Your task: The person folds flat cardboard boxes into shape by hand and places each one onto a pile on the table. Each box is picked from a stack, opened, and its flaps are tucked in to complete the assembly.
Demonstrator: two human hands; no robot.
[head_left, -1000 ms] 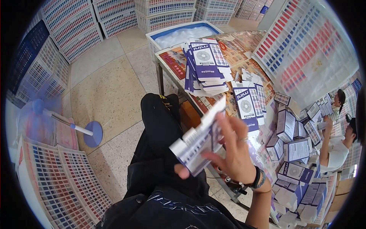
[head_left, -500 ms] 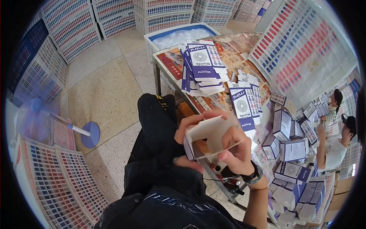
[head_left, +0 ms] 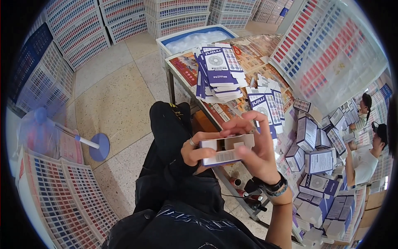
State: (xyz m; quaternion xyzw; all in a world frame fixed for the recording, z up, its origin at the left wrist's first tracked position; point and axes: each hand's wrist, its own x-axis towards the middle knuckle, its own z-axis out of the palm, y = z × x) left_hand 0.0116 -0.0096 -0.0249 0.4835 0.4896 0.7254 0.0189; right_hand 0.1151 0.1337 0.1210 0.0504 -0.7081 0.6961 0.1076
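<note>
The box (head_left: 224, 157), white and purple, is between the two hands in front of the person's body, off the tabletop (head_left: 258, 56). Its open end faces up toward the head, so the pale inside shows, with flaps standing at the end by the right hand.

The left hand (head_left: 197, 151) grasps the box around its left end, the thumb lying along the near side and other fingers round the far side. The right hand (head_left: 262, 155) is at the opposite end: its thumb touches a flap, and its fingers are spread and raised above the far edge. Whether these fingers also grip the box I cannot tell.

Straight beyond the hands, a stack (head_left: 217, 78) of flattened boxes lies on the tabletop. A smaller pile (head_left: 262, 104) of flattened boxes lies just past the right hand's raised fingers. To the right of the right hand, well apart from it, folded-up boxes (head_left: 307, 133) lie heaped, several tilted against each other. Past that heap is another person (head_left: 367, 165). Well to the left of the left hand, a fan (head_left: 98, 147) stands on the floor (head_left: 108, 97).
</note>
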